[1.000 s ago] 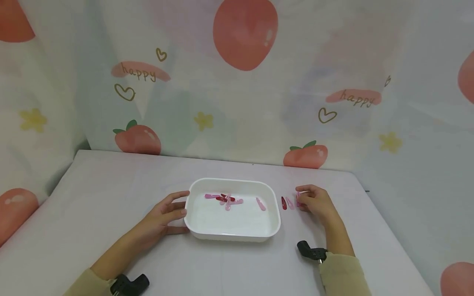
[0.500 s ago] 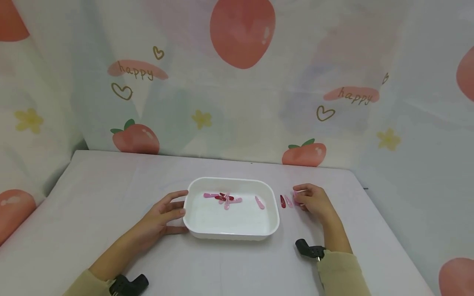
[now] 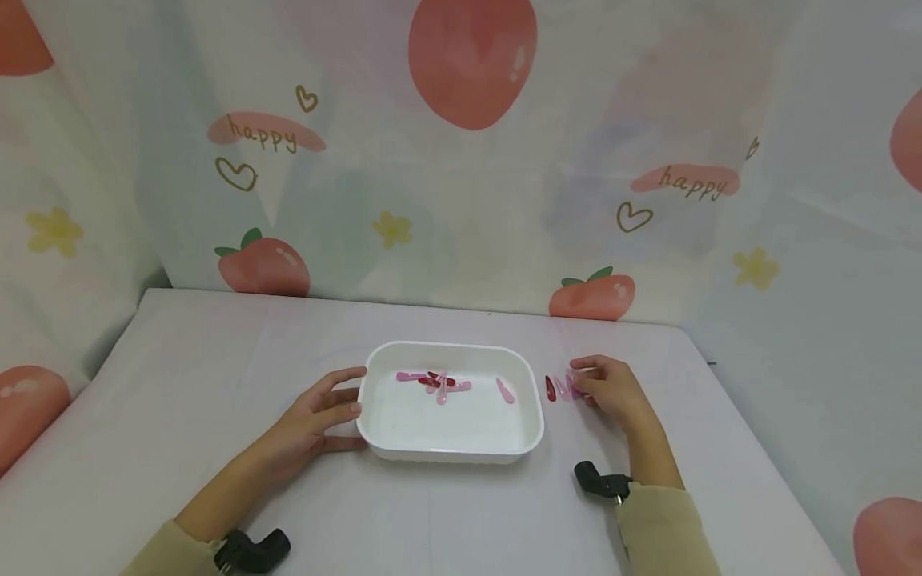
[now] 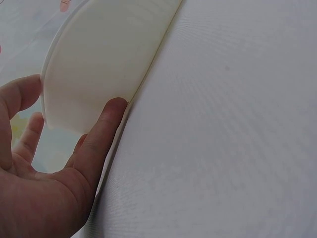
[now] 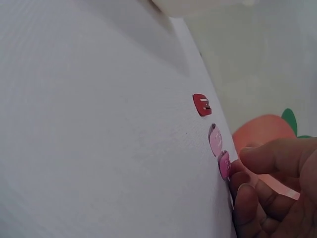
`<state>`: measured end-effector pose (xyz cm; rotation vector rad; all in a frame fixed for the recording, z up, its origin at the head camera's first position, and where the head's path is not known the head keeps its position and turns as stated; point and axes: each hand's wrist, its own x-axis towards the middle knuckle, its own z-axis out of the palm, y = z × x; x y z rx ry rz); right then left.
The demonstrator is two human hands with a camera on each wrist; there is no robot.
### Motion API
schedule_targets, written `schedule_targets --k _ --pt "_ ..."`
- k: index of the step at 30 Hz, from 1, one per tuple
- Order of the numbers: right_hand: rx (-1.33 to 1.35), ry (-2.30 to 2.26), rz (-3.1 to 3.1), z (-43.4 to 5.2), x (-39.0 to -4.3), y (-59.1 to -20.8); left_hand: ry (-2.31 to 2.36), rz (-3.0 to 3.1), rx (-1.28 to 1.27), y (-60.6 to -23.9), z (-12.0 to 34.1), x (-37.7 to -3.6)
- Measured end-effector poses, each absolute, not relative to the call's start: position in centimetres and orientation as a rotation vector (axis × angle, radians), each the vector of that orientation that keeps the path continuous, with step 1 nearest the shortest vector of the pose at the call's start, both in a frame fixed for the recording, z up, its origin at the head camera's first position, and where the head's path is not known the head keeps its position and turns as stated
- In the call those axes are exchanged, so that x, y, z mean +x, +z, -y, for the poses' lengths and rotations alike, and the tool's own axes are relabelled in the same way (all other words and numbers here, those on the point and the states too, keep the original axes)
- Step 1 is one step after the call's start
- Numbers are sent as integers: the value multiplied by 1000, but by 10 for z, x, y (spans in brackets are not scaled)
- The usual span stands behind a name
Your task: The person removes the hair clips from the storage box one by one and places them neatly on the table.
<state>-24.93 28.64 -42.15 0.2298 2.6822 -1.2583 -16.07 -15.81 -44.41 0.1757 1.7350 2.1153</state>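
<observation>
The right hand [image 3: 612, 388], fingers curled, seems to pinch a pink clip [image 5: 224, 165] lying on the table [image 3: 216, 384] beside the tray [image 3: 450, 452]; thin, light, stiff and slippery, it is best nipped by its edges.

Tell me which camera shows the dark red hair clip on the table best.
The right wrist view: the dark red hair clip lies unobstructed on the table, apart from the right hand. The head view shows it small beside the white tray. The left wrist view misses it.
</observation>
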Motion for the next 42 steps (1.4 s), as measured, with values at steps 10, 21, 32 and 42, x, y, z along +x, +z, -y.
schedule_targets --k 10,21,32,42 --pt "219 -1341 -2645 -285 -252 -417 2112 -1752 168 -443 159 -162" --pt "-57 -1539 -2523 -260 -247 -395 2114 -1747 180 -444 160 -163" --pt "-233 -1557 -2483 -220 -232 -378 2123 -1722 181 -445 161 -162" --pt "-370 -1514 -2465 -187 -210 -344 2128 -1711 170 -444 159 -162"
